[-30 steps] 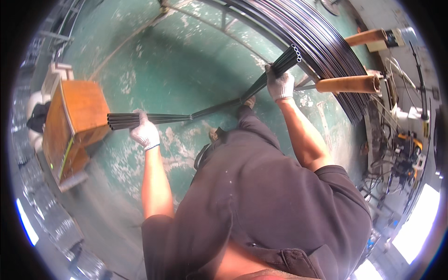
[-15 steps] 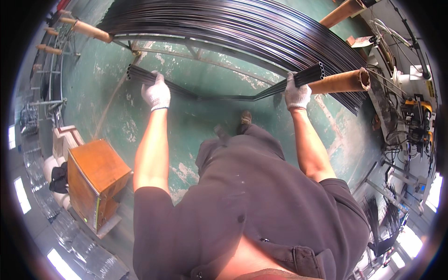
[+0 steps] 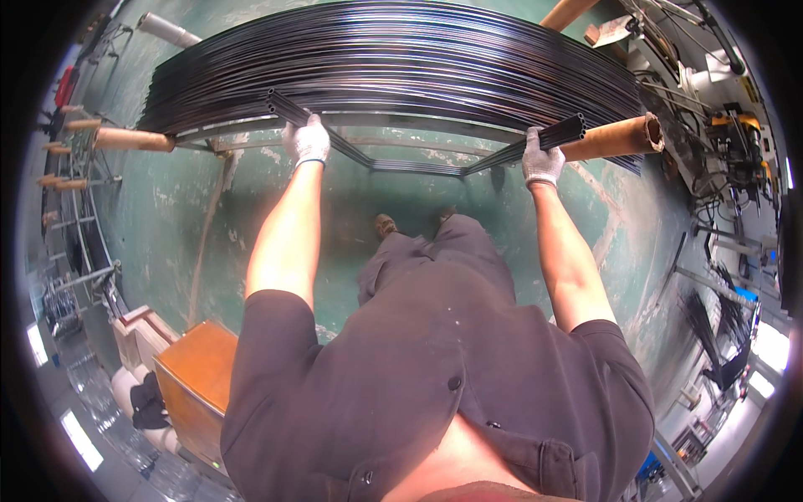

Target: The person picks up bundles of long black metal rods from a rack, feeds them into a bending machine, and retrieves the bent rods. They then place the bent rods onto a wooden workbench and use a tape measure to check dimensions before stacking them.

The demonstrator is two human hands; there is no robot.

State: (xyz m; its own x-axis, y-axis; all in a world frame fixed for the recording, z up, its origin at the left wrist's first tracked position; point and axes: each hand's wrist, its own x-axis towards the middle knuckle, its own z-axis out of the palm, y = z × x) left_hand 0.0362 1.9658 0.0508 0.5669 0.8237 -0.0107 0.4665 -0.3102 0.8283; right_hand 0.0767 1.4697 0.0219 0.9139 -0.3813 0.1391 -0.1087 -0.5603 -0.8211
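Note:
A bundle of black metal tubes, bent into a wide U, hangs level in front of me with its open ends raised at both sides. My left hand, in a white knit glove, is closed around the left leg of the U, just below the tube ends. On the right leg, my gloved right hand grips in the same way, beside a brown cardboard-covered post. Right behind the bundle lies a broad stack of similar black tubes on a rack. The fingers' far sides are hidden.
Another brown-sleeved post sticks out at the rack's left end, with a grey-white one behind it. An orange-brown wooden cabinet stands on the left. Machinery with cables lines the right side. The green floor has worn patches.
The bundle and both hands have come closer to the tube stack, and my view has turned so the stack lies straighter across. The left hand is higher in view. Both hands keep their grip.

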